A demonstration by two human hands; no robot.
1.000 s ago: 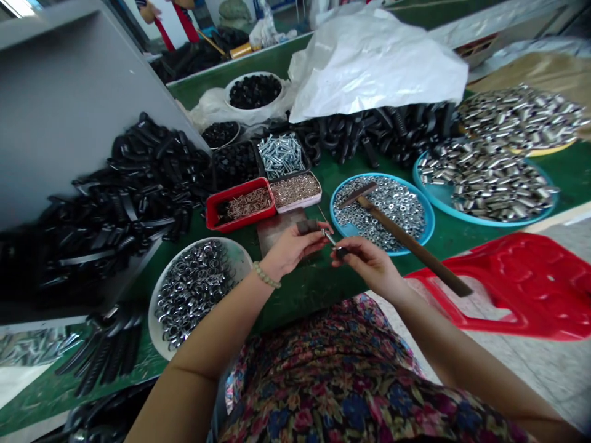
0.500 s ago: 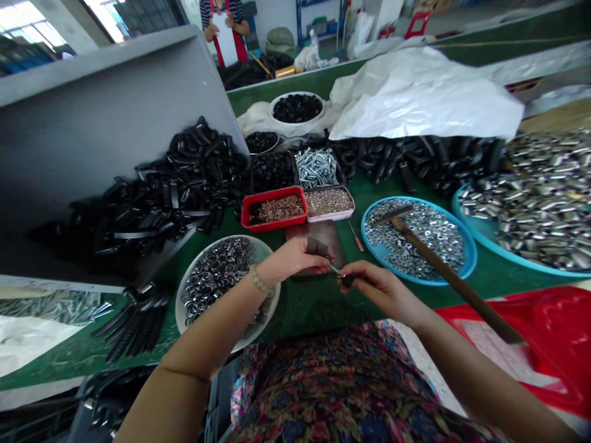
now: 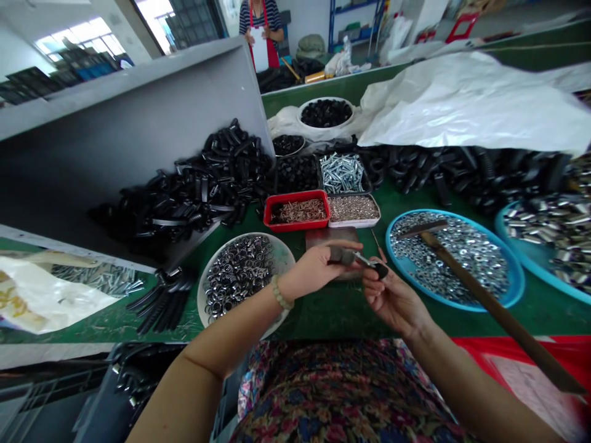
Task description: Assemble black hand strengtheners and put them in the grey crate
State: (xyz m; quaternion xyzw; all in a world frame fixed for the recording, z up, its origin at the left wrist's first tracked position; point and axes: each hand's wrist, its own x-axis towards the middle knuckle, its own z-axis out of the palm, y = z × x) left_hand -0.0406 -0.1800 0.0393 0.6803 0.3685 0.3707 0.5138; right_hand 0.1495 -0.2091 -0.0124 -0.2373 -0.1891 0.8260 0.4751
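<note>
My left hand, with grey covers on its fingers and a bead bracelet at the wrist, pinches a slim silver bolt. In my right hand, turned partly palm up, a small rounded black part sits between thumb and fingers. The bolt's far end meets the black part; whether it is inside cannot be made out. Both hands are above the bench in front of a flat metal plate. Beside my left forearm stands a white bowl of shiny metal rings.
Behind the hands are a red tray of copper-coloured pins, a white tray of small parts and silver bolts. A hammer lies across the blue basin of nuts. A grey bin holds black handles; a person stands beyond.
The view has swung left, so the bench items appear further right. My right hand has rolled palm upward, and the bolt and black part are now raised closer to me.
</note>
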